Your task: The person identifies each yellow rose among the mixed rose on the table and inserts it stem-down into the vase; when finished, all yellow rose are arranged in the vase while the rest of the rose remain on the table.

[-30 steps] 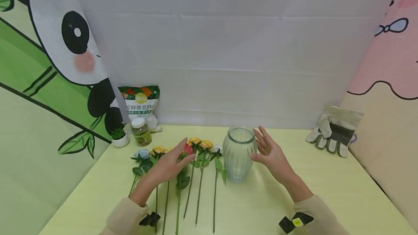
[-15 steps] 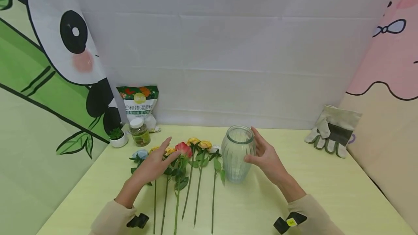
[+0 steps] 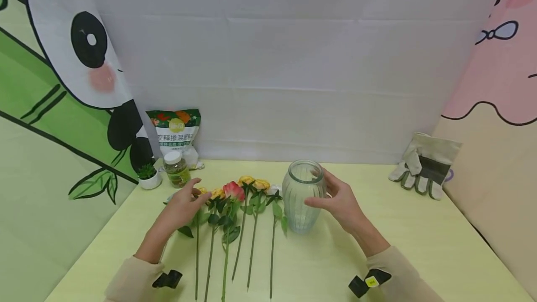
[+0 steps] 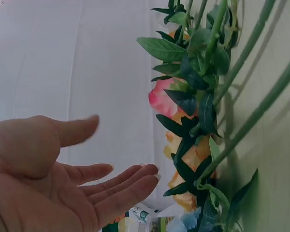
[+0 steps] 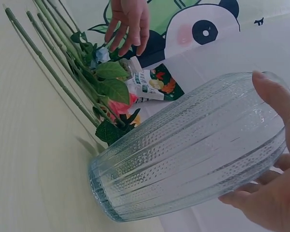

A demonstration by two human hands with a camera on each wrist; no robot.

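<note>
The clear ribbed glass vase (image 3: pixel 301 211) stands upright on the table, right of a row of artificial roses. My right hand (image 3: pixel 341 203) grips its right side, thumb across the front and fingers behind; in the right wrist view the thumb lies on the glass near the rim. My left hand (image 3: pixel 181 206) hovers over the row's left end, fingers spread and holding nothing. It largely covers the blue rose (image 4: pixel 184 222) in the head view. To its right lie a pink-red rose (image 3: pixel 233 191), several yellow roses (image 3: pixel 262 184) and a white rose (image 3: pixel 274 190), stems towards me.
At the back left stand a printed bag (image 3: pixel 178 132), a white-lidded jar (image 3: pixel 177 171) and a small potted plant (image 3: pixel 149 178). A pair of work gloves (image 3: pixel 428 167) leans at the back right. A white cloth backdrop (image 3: pixel 268 83) rises behind the table.
My left hand has moved left from over the red rose to the blue one. My right hand has closed in from beside the vase and now grips it; the vase stays in place.
</note>
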